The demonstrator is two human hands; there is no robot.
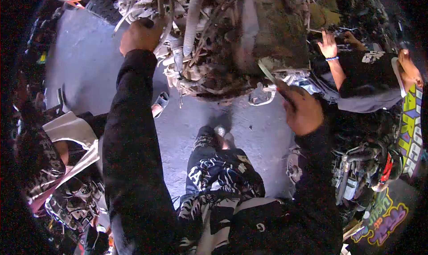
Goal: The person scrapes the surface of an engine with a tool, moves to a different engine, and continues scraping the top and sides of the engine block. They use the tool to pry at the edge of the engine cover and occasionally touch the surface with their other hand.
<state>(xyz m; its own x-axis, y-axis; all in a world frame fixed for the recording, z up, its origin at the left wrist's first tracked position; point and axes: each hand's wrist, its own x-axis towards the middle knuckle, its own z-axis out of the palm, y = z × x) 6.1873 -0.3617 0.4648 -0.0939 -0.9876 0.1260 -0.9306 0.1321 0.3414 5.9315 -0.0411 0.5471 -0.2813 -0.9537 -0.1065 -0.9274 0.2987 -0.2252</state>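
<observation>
Both arms wear long black sleeves, running up to the left hand (140,34) and the right hand (303,110). Below hang black trousers (223,174) printed with white lettering and patterns.

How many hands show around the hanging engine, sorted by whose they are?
Wearer's hands: 2, left hand curled on cables, right hand
Co-worker's hands: 2, wristband hand, far hand
Total at the engine: 4
</observation>
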